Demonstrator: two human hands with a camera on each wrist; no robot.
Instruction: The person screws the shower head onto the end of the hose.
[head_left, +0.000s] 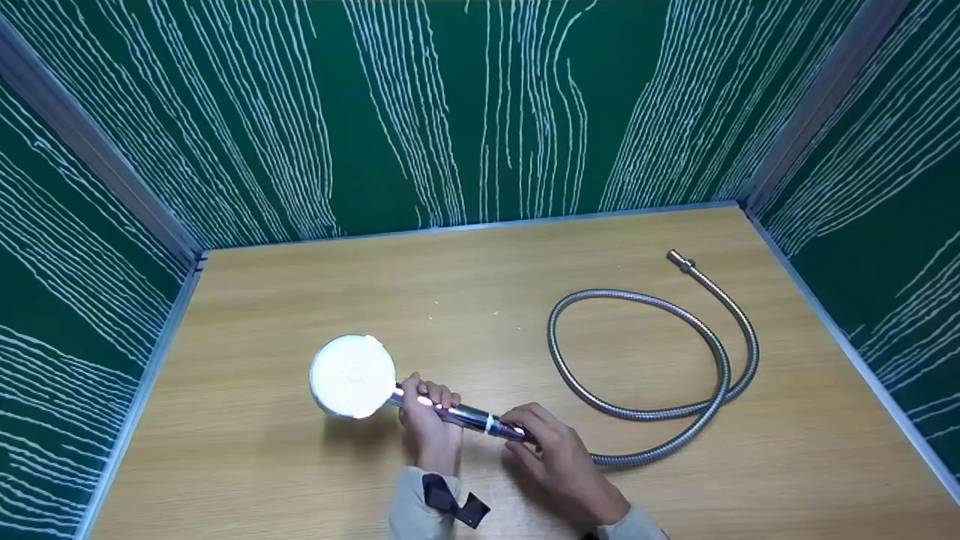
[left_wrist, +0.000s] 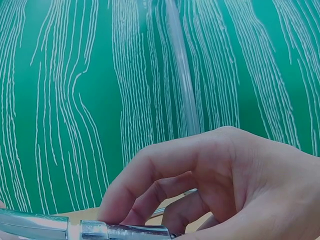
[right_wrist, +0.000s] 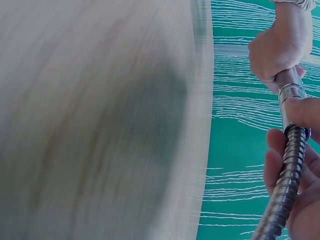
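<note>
A chrome hand shower with a round, glaring white face [head_left: 352,376] is held above the wooden table. My left hand [head_left: 433,427] grips its handle [head_left: 472,418] near the head. At the handle's lower end, my right hand [head_left: 555,454] pinches the joint where a ribbed metal shower hose [right_wrist: 286,195] meets it. In the right wrist view, thumb and fingers lie on either side of that chrome joint [right_wrist: 291,92]. The left wrist view shows the right hand's curled fingers [left_wrist: 117,200] over the handle's end. Whether the joint is threaded together cannot be seen.
The hose loops across the right part of the wooden table [head_left: 480,285]; its free end with a nut [head_left: 684,262] lies toward the back right. Green panels with white streaks [head_left: 525,112] enclose the back and sides. A few white specks dot the tabletop.
</note>
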